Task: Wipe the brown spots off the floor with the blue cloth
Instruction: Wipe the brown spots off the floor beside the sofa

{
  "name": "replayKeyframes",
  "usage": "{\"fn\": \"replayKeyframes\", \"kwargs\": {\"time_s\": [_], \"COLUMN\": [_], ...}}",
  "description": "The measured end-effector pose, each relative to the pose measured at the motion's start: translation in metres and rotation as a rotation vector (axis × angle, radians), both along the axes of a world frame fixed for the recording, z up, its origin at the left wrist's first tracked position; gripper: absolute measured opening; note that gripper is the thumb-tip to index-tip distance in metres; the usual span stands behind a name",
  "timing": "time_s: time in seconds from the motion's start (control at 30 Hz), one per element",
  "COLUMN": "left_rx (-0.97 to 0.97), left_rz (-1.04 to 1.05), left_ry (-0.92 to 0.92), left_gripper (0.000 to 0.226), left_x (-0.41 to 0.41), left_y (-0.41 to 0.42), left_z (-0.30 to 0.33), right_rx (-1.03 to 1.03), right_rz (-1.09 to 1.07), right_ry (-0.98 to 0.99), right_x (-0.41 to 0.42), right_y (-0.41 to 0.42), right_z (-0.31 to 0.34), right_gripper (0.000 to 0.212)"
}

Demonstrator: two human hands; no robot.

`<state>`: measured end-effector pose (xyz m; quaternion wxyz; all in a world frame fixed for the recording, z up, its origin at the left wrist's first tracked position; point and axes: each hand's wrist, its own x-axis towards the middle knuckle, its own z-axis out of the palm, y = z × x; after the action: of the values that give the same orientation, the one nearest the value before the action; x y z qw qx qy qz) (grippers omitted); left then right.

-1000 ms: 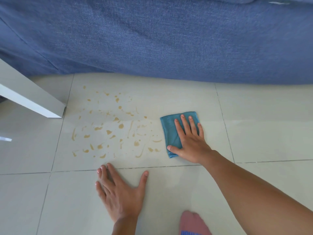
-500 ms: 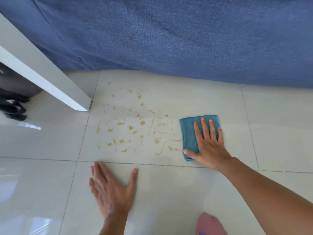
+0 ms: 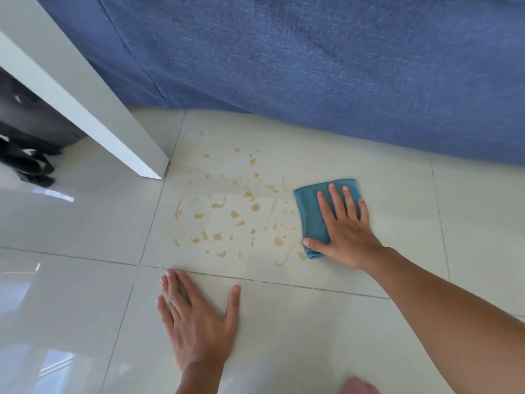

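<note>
Several brown spots (image 3: 235,214) and smears are scattered over one pale floor tile (image 3: 397,194). The folded blue cloth (image 3: 312,211) lies flat on that tile at the right edge of the spots. My right hand (image 3: 345,231) presses down on the cloth with fingers spread and the thumb at its lower left corner. My left hand (image 3: 197,319) lies flat on the tile in front of the spots, fingers apart, holding nothing.
A blue fabric sofa (image 3: 312,66) runs along the back, close behind the spots. A white table leg (image 3: 93,109) stands at the left edge of the spotted tile. Dark items (image 3: 28,163) lie under the table. A foot (image 3: 359,386) shows at the bottom.
The view has swung left and tilted, showing more of the table leg and the dark items. Both hands and the cloth stay in nearly the same places on the floor.
</note>
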<state>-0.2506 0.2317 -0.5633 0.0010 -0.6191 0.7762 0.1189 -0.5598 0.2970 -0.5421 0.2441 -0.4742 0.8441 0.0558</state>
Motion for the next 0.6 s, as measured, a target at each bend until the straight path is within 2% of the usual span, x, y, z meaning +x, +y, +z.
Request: {"fn": "replayKeyframes", "kwargs": {"time_s": [0.27, 0.5, 0.6], "left_rx": [-0.041, -0.064, -0.034], "left_rz": [0.013, 0.002, -0.011], "left_ry": [0.085, 0.097, 0.073], "left_gripper": [0.115, 0.115, 0.115], "left_x": [-0.002, -0.001, -0.001], "left_y": [-0.002, -0.004, -0.005], "left_z": [-0.006, -0.011, -0.01], "right_rx": [0.001, -0.077, -0.102], "right_rz": [0.129, 0.189, 0.229], "right_ry": [-0.051, -0.015, 0.003], "right_x": [-0.023, -0.029, -0.026], "right_y": [-0.07, -0.126, -0.142], "right_z": [0.001, -0.004, -0.006], "right_gripper": [0.111, 0.074, 0.067]}}
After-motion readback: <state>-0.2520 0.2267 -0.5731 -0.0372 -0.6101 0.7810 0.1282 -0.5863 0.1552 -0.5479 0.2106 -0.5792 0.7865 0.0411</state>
